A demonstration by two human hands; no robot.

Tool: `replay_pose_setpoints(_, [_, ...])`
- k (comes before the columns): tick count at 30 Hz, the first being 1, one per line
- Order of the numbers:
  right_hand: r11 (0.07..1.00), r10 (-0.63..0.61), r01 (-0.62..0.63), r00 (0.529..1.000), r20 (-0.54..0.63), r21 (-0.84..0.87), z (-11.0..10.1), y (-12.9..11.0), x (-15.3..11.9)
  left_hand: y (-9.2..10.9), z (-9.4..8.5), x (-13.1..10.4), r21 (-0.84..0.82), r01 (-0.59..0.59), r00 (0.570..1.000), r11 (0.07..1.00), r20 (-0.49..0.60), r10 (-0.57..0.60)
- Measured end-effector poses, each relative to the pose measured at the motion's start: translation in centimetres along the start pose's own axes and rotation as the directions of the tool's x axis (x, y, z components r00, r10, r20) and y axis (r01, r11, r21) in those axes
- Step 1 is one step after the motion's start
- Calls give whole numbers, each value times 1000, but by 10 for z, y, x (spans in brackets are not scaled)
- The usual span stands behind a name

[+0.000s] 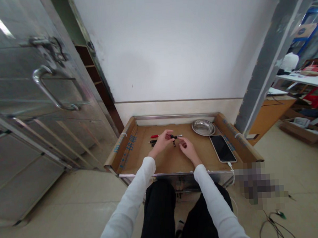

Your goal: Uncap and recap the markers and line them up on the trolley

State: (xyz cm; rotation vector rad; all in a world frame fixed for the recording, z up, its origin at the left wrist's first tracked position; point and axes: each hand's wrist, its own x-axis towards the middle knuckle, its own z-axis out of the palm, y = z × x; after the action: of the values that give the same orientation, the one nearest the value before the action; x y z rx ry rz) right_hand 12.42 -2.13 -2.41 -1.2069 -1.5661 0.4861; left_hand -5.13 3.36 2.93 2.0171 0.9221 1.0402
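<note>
Above the middle of a cardboard-lined tray table [161, 165], my left hand [162, 142] is closed on a small black object [173, 136] with a light tip pointing right. My right hand [186, 147] is just right of it, fingers curled near the light tip; whether it pinches anything is too small to tell. A red item [154, 136] and black items [153, 142] lie on the cardboard left of my left hand, partly hidden by it. A round metal dish [203, 127] sits at the back right.
A phone [222, 148] with a white cable lies at the tray's right. The tray has raised cardboard sides, with a white wall behind. A metal door [40, 86] stands at left. Cables [275, 224] lie on the floor at right.
</note>
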Motion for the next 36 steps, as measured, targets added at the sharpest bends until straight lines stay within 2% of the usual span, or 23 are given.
replay_pose_setpoints(6, [999, -13, 15, 999, 51, -29, 3, 8, 1, 7, 4, 4, -61, -7, 999, 998, -44, 4])
replay_pose_setpoints(10, [995, -19, 26, 997, 72, -98, 5, 13, 1, 13, 1, 4, -94, -30, 993, 995, -119, 19])
replay_pose_setpoints(16, [993, -19, 28, 997, 76, -116, 6, 20, 2, 20, -4, 3, -124, -10, 987, 992, -160, -10])
replay_pose_setpoints(24, [991, -14, 27, 995, 102, -127, 7, 24, 3, 14, -4, 1, -114, 14, 977, 993, -208, -38])
replay_pose_setpoints(32, [978, -12, 36, 994, 113, -206, 7, 17, 2, 7, -2, -3, -110, 38, 964, 993, -258, -65])
replay_pose_setpoints(36, [983, 3, 13, 996, 87, -182, 6, 14, 3, 6, -3, -6, -111, 49, 964, 993, -255, -76])
